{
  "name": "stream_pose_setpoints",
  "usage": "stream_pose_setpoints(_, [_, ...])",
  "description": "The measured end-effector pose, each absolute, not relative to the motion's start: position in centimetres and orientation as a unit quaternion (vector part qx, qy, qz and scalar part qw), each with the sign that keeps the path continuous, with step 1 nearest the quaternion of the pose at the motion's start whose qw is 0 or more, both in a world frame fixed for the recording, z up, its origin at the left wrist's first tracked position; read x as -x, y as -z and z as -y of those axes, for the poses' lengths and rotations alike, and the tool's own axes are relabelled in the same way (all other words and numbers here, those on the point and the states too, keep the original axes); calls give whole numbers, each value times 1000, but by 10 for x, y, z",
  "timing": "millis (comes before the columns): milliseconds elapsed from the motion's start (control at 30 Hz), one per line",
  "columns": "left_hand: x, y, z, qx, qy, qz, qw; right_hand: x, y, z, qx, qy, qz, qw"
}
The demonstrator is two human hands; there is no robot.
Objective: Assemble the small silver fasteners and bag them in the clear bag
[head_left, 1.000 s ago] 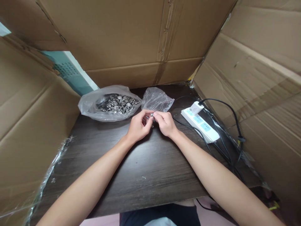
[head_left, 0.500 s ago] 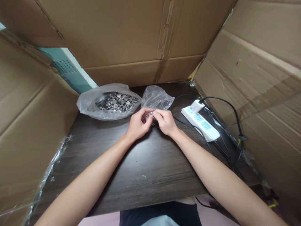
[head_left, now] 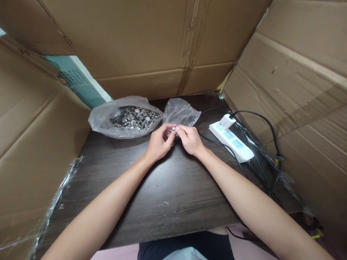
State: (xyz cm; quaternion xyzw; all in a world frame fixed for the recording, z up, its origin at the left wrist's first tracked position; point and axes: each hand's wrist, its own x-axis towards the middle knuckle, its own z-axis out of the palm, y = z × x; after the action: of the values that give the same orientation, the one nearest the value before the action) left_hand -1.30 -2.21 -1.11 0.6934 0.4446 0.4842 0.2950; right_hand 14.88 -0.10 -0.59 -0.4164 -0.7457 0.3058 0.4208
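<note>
A small shiny metal part (head_left: 174,129) is pinched where my two hands meet above the dark table; the fingers cover most of it, so its exact kind does not show. My left hand (head_left: 160,142) grips it between thumb and forefinger. On the other side, my right hand (head_left: 190,139) has its thumb and forefinger closed on the same part. Just behind the hands lies a clear plastic bag (head_left: 181,110), crumpled. To the left, an open plastic bag (head_left: 101,121) holds many small metal parts with round heads (head_left: 137,117).
A white power strip (head_left: 233,141) with a plugged-in white adapter (head_left: 227,122) lies to the right. Black cables (head_left: 264,117) run around it. Cardboard walls (head_left: 151,39) enclose the back and both sides of the dark wooden table (head_left: 162,195).
The fingers have shifted very slightly around the small metal part, which shows a bit differently between them. Both hands stay in nearly the same place.
</note>
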Motion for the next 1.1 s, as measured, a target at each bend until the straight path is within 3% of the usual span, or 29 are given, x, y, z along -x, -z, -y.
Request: stream_pose_setpoints(1100, [12,7,24,-703,-483,-438,286,-147,7,0,420,-336,725,430])
